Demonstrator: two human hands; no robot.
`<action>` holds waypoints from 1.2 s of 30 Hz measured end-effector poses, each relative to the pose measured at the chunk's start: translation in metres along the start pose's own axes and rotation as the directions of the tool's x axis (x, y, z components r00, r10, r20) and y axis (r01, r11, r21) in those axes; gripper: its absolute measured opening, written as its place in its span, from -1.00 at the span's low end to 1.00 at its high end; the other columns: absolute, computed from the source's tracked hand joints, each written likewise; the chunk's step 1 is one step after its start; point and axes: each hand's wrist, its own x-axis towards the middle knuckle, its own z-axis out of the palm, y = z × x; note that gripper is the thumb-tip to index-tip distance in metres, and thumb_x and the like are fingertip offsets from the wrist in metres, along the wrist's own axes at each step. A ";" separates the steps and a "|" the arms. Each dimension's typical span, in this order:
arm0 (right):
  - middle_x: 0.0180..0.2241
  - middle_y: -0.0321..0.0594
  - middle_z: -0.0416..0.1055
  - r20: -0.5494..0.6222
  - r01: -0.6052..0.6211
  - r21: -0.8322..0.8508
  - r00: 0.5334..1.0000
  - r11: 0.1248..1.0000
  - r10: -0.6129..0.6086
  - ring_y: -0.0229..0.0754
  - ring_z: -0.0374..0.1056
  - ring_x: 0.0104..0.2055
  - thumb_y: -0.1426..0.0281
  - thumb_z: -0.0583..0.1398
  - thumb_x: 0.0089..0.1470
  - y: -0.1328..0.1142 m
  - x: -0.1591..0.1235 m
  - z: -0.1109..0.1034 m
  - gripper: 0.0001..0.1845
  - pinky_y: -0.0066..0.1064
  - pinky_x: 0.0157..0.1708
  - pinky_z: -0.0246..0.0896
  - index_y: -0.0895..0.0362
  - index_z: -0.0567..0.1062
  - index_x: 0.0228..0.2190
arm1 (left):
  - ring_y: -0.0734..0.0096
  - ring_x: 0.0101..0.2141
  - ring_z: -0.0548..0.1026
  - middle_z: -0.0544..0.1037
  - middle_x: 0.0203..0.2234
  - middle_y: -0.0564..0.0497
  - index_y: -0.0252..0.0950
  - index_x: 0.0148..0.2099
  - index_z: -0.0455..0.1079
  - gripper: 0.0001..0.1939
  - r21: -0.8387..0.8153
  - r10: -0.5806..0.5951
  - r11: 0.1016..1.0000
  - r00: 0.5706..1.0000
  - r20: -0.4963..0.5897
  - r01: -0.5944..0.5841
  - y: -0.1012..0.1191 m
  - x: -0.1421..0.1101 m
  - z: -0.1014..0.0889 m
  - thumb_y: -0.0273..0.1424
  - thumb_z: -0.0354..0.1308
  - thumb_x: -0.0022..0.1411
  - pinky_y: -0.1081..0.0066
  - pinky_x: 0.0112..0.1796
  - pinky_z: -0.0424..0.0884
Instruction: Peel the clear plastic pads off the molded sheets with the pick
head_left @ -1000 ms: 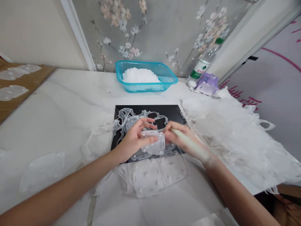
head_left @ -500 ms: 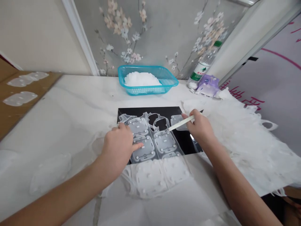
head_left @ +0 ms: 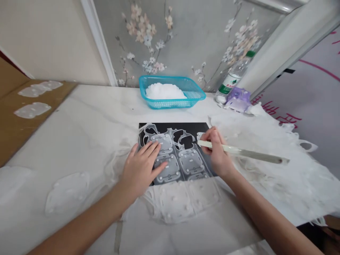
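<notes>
A translucent moulded sheet (head_left: 190,161) with rounded rectangular panels and small studs lies over a black mat (head_left: 170,125) and hangs over its near edge onto the white table. My left hand (head_left: 142,164) rests on the sheet's left panels, fingers spread flat. In my right hand (head_left: 216,150) is a slim white-handled craft knife (head_left: 247,153), its dark tip pointing left near the cut-out openings at the sheet's far edge. Beneath my right hand, a small loose panel (head_left: 199,136) is partly hidden.
A blue basket (head_left: 172,103) holding white pieces stands at the back. A bottle (head_left: 231,79) and a purple packet (head_left: 238,100) are at the back right. White scrap (head_left: 276,170) is heaped on the right. Loose translucent panels lie left, some on cardboard (head_left: 50,101).
My left hand has opened from a curled grip and now lies spread on the sheet. The craft knife has turned round in my right hand, its dark tip now pointing left over the sheet.
</notes>
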 end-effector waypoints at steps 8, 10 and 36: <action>-0.72 -0.41 0.04 0.255 0.231 -0.108 0.947 0.967 -0.198 -0.38 0.01 -0.64 0.03 0.07 0.09 0.001 0.015 0.056 -0.46 -0.49 -0.63 -0.06 0.09 0.08 -0.70 | 0.21 0.25 0.06 0.14 0.25 0.01 -0.25 0.29 0.01 -0.37 -0.117 -0.074 0.989 0.989 0.125 0.089 -0.005 -0.001 0.002 -0.04 -0.14 0.29 -0.04 0.17 0.05; -0.72 -0.41 0.01 0.305 0.279 -0.095 0.922 0.956 -0.239 -0.38 -0.02 -0.63 0.05 0.06 0.10 0.008 0.020 0.068 -0.47 -0.49 -0.61 -0.08 0.09 0.07 -0.70 | 0.20 0.25 0.07 0.13 0.25 -0.02 -0.25 0.29 0.03 -0.37 -0.116 -0.080 0.989 0.989 0.122 0.094 -0.004 -0.001 0.002 -0.04 -0.13 0.29 -0.02 0.18 0.04; -0.66 -0.42 -0.02 0.485 0.392 0.031 0.798 0.920 -0.356 -0.36 -0.07 -0.61 0.02 0.05 0.13 0.024 0.021 0.080 -0.49 -0.45 -0.59 -0.12 0.09 0.07 -0.64 | 0.19 0.24 0.09 0.16 0.23 -0.16 -0.32 0.27 0.07 -0.39 -0.166 -0.069 0.983 0.996 0.064 0.079 -0.002 -0.003 0.002 -0.10 -0.08 0.29 -0.07 0.18 0.00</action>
